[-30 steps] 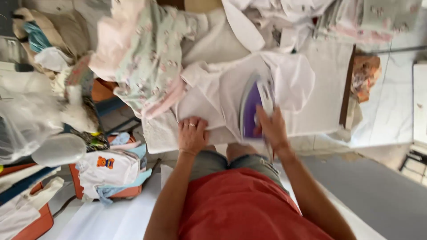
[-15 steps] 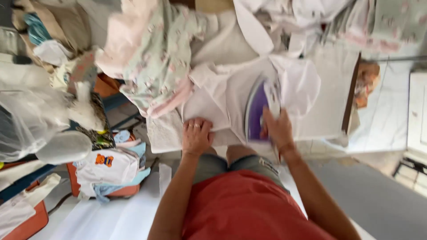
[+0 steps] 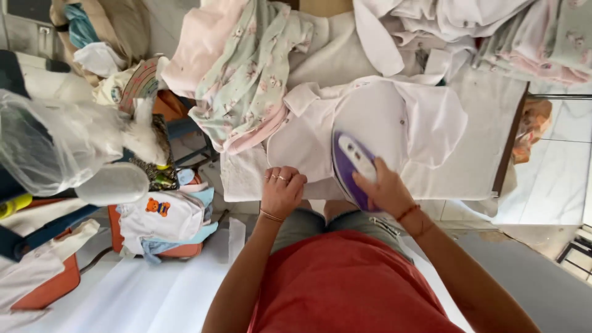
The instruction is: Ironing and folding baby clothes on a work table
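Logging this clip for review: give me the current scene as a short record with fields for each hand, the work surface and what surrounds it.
left hand: left hand pressed on the near edge of the white shirt, fingers curled
right hand: right hand closed in a grip on the purple iron
iron: resting on the shirt, tip pointing away from the person
surface: cloth-covered ironing board, shirt spread flat on it
far side: floral garment and a pile of white clothes
left of board: small white top with a bear print
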